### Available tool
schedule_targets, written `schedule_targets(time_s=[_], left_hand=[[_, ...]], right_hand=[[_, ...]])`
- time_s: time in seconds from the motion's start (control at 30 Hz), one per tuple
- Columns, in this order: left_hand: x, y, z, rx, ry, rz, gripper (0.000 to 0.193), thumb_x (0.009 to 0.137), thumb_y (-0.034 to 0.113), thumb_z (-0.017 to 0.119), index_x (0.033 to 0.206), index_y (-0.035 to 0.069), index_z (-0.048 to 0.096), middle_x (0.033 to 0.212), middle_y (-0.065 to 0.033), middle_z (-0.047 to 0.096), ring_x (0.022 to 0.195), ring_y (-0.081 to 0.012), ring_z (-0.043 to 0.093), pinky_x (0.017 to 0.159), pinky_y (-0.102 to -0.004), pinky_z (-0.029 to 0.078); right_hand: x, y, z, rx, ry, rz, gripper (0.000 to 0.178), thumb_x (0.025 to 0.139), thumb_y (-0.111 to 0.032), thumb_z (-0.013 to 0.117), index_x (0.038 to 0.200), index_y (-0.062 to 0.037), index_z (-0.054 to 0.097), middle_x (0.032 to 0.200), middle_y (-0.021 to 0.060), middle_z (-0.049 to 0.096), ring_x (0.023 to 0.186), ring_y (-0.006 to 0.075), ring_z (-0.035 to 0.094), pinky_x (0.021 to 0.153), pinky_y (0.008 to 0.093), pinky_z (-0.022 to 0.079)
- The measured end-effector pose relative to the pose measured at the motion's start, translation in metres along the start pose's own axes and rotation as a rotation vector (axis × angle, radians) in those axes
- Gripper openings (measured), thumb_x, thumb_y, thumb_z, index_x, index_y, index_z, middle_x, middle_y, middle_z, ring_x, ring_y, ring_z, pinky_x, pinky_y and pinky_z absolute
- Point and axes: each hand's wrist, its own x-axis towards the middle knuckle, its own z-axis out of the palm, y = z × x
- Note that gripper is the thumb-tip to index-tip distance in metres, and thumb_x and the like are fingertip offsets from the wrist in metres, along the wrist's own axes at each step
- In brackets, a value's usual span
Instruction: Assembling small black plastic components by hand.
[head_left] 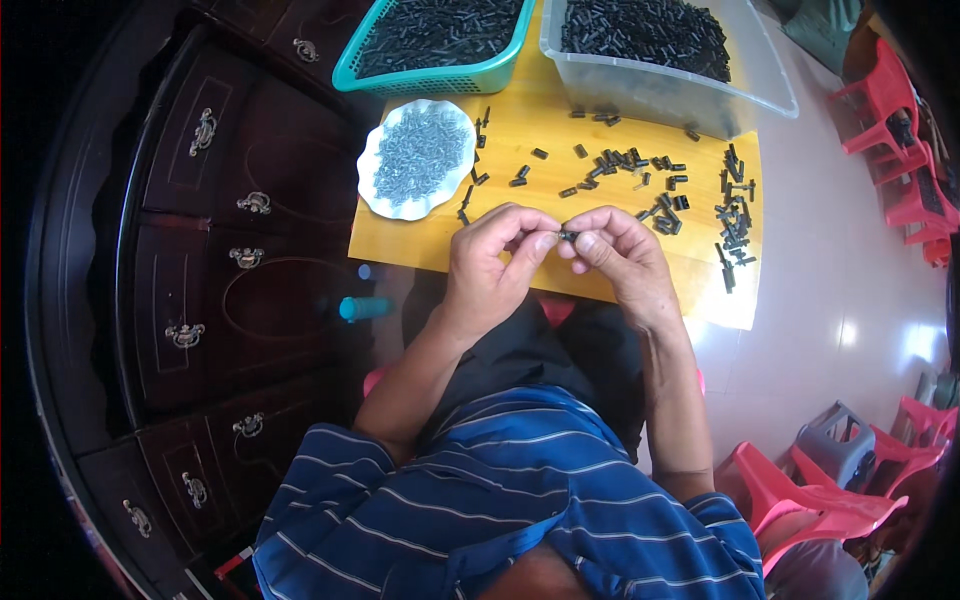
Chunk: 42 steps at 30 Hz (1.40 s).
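Observation:
My left hand (500, 262) and my right hand (628, 262) meet fingertip to fingertip over the near edge of a yellow table (420, 243). Between them shows a small black piece (570, 236), pinched by the thumb and fingers of my right hand. The left thumb and forefinger are pressed together at its other end; whatever they grip is too small to make out. Beyond the hands lie loose short black tubes (612, 162), and more black pieces, some with thin stems, form a pile (735, 225) at the right. A white scalloped dish (367, 160) holds many small clear or silvery pieces.
At the table's far side stand a teal basket (470, 78) and a clear plastic bin (650, 92), both full of black pieces. A dark wooden cabinet (225, 230) flanks the left. Red plastic stools (800, 500) and a grey stool (838, 440) stand on the floor at right.

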Motion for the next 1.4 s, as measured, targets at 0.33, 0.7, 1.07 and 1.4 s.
schedule_targets(time_s=[0.33, 0.7, 1.07, 1.4], left_hand=[[0.004, 0.005, 0.005, -0.119, -0.014, 0.005, 0.008, 0.093, -0.004, 0.066, 0.1, -0.004, 0.068, 0.09, -0.0105, 0.071, 0.077, -0.0157, 0.071, 0.069, -0.0277, 0.056], [0.008, 0.0, 0.002, -0.035, 0.049, 0.012, 0.007, 0.092, -0.001, 0.069, 0.099, -0.001, 0.069, 0.089, -0.0083, 0.071, 0.073, -0.0142, 0.067, 0.066, -0.0274, 0.054], [0.015, 0.012, 0.014, 0.06, 0.049, 0.15, 0.009, 0.089, -0.003, 0.07, 0.097, 0.0, 0.069, 0.086, -0.0116, 0.069, 0.073, -0.0207, 0.069, 0.065, -0.0301, 0.054], [0.017, 0.009, 0.013, 0.145, 0.014, 0.169, 0.01, 0.088, -0.004, 0.071, 0.098, -0.002, 0.069, 0.089, -0.0101, 0.071, 0.075, -0.0179, 0.068, 0.067, -0.0281, 0.053]], right_hand=[[-0.001, 0.0, -0.003, 0.052, -0.058, -0.02, 0.01, 0.1, -0.008, 0.067, 0.107, -0.0017, 0.064, 0.096, 0.0073, 0.073, 0.084, 0.0096, 0.065, 0.079, 0.0237, 0.053], [0.0, -0.007, -0.008, 0.106, 0.132, 0.028, 0.019, 0.103, -0.015, 0.063, 0.12, -0.0068, 0.063, 0.103, 0.008, 0.076, 0.085, 0.0113, 0.069, 0.08, 0.026, 0.054], [0.002, 0.003, -0.016, 0.353, 0.052, 0.017, 0.015, 0.101, -0.015, 0.066, 0.114, -0.0074, 0.064, 0.099, 0.0035, 0.071, 0.08, 0.0091, 0.068, 0.074, 0.0243, 0.056], [0.001, -0.003, -0.008, 0.281, 0.055, 0.029, 0.01, 0.099, -0.01, 0.066, 0.108, -0.0052, 0.065, 0.092, 0.0046, 0.071, 0.076, 0.0095, 0.066, 0.071, 0.0247, 0.056]])
